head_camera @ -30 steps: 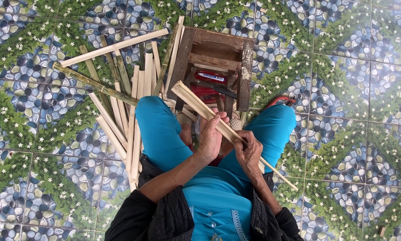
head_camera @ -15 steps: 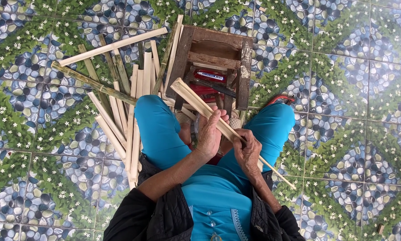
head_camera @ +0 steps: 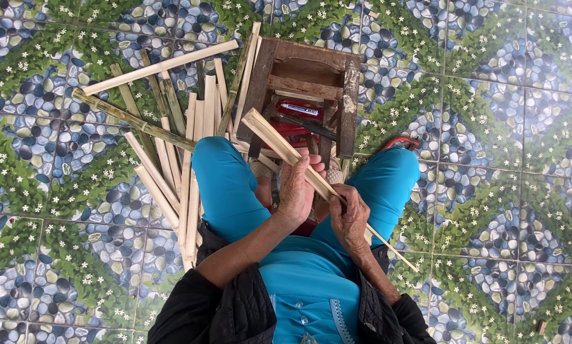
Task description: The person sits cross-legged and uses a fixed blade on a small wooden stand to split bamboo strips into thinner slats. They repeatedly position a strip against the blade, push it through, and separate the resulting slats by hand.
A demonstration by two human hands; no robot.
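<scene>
Barely any change from a moment back: left hand [head_camera: 296, 188] and right hand [head_camera: 348, 216] both still clenched on the pale bamboo strip [head_camera: 279, 145] mid-frame, slanting over the knees toward the wooden stool [head_camera: 346, 95], so splitting work looks mid-go.
</scene>
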